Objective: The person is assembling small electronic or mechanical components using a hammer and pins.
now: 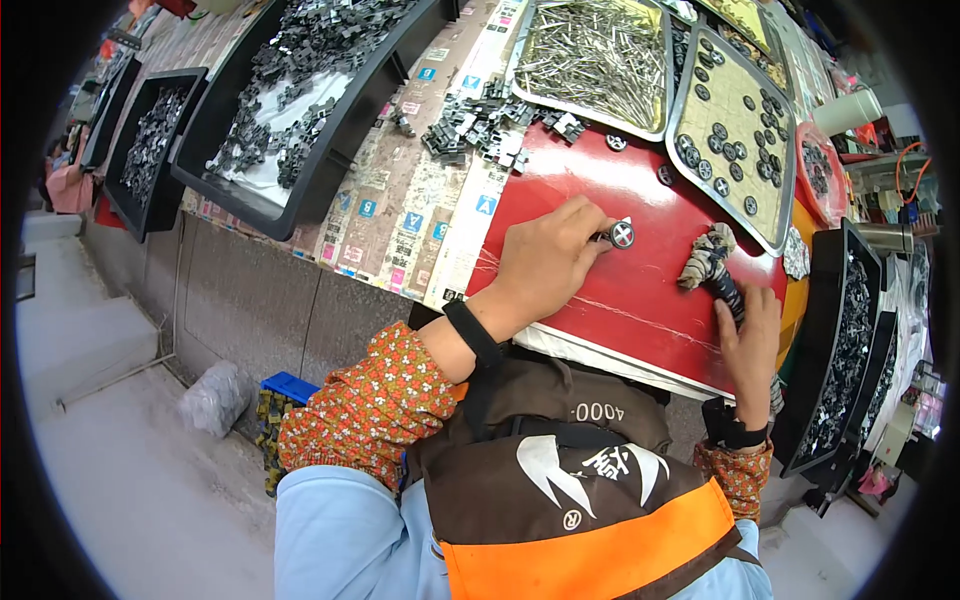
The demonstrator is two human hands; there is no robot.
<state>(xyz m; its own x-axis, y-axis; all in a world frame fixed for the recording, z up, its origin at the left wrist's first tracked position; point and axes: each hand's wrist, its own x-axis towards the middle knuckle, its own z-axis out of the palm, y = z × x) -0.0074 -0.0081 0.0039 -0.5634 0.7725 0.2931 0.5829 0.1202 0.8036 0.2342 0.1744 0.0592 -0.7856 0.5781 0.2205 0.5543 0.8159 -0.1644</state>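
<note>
My left hand (550, 255) pinches a small black wheel (621, 235) with a silvery cross-shaped hub, just above a red board (640, 320). A pale pointed bit sticks up at the wheel's upper edge. To the right, my right hand (752, 335) is closed round the dark ribbed handle of a tool (710, 265). Its head is wrapped in grey cloth and rests on the board, so its exact kind is hidden. Two more loose wheels, one of them a black wheel (665, 175), lie at the board's far edge.
A tray of metal pins (520, 85) and a tray of wheels (685, 205) stand beyond the board. Black clips (470, 130) lie heaped at the far left. A large black bin (300, 205) holds more; another black bin (800, 440) is at the right.
</note>
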